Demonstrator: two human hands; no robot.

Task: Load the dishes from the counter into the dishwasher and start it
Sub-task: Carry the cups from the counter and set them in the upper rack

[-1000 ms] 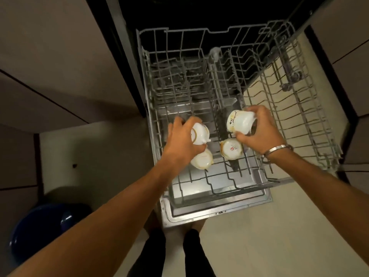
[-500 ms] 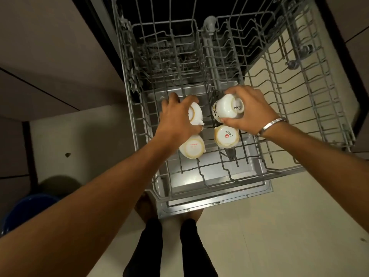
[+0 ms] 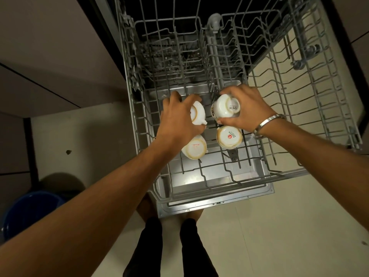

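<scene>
The dishwasher's grey wire rack (image 3: 311, 108) is pulled out over the open door (image 3: 215, 202). My left hand (image 3: 177, 120) grips a white cup (image 3: 197, 115), tipped on its side, in the rack's left row. In the right row my right hand (image 3: 245, 111) holds another white cup (image 3: 225, 107), nearly upside down with its printed base facing up. Two more white cups sit upside down just in front: one (image 3: 194, 149) under my left wrist, one (image 3: 229, 136) beside my right thumb.
A blue bucket (image 3: 30, 214) stands on the floor at the lower left. Cabinet fronts (image 3: 50, 56) flank the dishwasher on the left. My legs (image 3: 169, 246) stand at the door's front edge. The rack's back rows and right side hold no dishes.
Both hands have moved slightly deeper into the rack with their cups. The right cup has turned further, so its base now faces up. The camera has leaned closer.
</scene>
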